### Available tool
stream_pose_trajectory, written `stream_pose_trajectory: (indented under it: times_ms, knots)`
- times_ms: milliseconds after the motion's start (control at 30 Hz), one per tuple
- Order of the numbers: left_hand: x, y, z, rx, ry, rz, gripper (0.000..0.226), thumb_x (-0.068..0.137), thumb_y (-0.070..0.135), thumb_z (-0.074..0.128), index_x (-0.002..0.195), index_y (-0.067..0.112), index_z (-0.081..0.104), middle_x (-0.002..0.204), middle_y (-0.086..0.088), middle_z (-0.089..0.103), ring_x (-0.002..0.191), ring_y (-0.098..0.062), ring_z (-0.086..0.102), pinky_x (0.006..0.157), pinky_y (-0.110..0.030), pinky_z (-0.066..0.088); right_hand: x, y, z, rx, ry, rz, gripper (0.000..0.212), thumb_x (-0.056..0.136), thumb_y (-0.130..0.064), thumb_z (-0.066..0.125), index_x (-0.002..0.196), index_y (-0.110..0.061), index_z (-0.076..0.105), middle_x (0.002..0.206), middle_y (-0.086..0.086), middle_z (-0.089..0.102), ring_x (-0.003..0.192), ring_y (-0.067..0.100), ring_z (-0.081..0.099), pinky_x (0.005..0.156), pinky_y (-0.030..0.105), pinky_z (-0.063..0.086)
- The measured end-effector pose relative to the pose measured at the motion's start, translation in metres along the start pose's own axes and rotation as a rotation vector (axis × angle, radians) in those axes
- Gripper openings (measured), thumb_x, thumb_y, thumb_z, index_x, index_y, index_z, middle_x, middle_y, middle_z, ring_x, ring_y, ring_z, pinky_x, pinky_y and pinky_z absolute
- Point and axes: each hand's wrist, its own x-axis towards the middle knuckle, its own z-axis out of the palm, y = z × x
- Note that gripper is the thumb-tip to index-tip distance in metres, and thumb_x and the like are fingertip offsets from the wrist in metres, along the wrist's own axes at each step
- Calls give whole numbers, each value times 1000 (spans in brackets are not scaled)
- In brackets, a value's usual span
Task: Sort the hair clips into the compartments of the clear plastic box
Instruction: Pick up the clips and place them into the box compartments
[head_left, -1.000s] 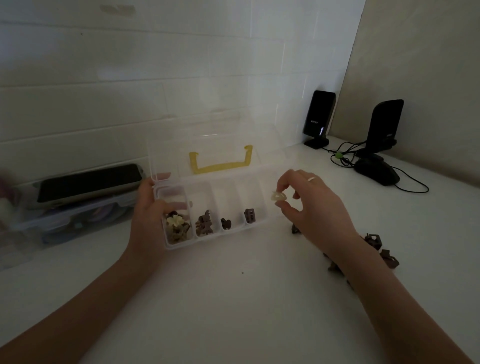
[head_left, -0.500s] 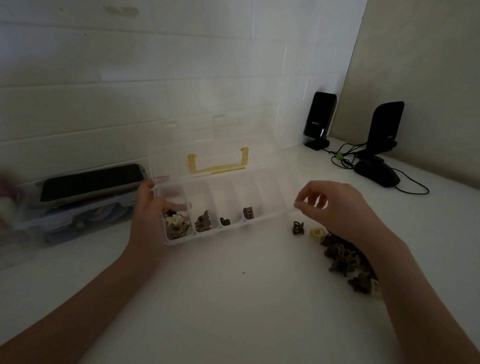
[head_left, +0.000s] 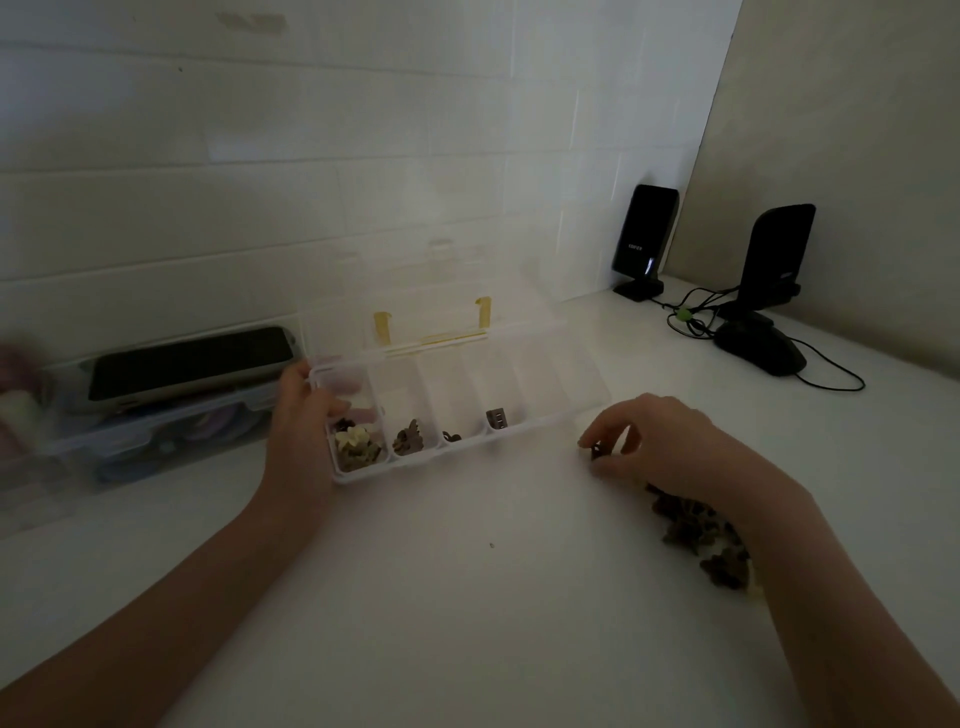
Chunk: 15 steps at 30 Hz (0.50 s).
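Clear plastic box (head_left: 519, 426) with a yellow latch, lid up, sitting near the back edge of the white surface (head_left: 467, 597), toward the left. Left hand (head_left: 304, 431) curled round the box's left end, thumb over the rim, holding it steady. Five slots in a row: a heap of brown and cream hair clips (head_left: 356, 447) in the far left slot, brown ones (head_left: 409, 440) in the next, one tiny dark one (head_left: 451, 436) in the third, a square grey-brown one (head_left: 496, 418) in the fourth, nothing seen in the last. Right hand (head_left: 660, 447) down on the surface just right of the box, fingertips pinching a small dark hair clip (head_left: 597, 451). Loose pile of brown hair clips (head_left: 701, 535) near the right edge, partly hidden under the right wrist. Probably very light, hard and bumpy little things, with tiny teeth and a spring, so likely to skid or pop away if squeezed wrong. Best to pinch across the sides with two fingertips, gently. Box walls thin, smooth and see-through, likely to slide if not held. Too dark to tell the dark clip's exact shape.
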Motion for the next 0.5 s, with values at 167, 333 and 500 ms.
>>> stream_pose_trajectory:
  times_ms: [167, 333, 500]
  knots:
    - [0, 1, -2, 25, -20, -9, 35, 71, 6, 42, 98, 24, 55, 97, -1, 62, 72, -7, 66, 59, -20, 55, -2, -5, -1, 143, 32, -162, 3, 77, -32, 71, 77, -33, 68, 75, -12, 64, 66, 5, 57, 65, 22, 50]
    - [-1, 1, -2, 14, -16, -28, 38, 81, -3, 35, 101, 22, 56, 112, -13, 61, 102, -42, 60, 87, -54, 50, -7, -12, -8, 357, 260, -335, 9, 76, -27, 72, 79, -33, 67, 77, -11, 67, 68, 8, 60, 63, 17, 48]
    - [-4, 4, -1, 40, -8, -29, 37, 69, 5, 43, 96, 26, 57, 109, -9, 62, 99, -36, 61, 88, -54, 49, -5, -21, 0, 294, 520, -378, 24, 80, -17, 67, 98, -31, 62, 90, -17, 63, 83, 2, 54, 68, 9, 39]
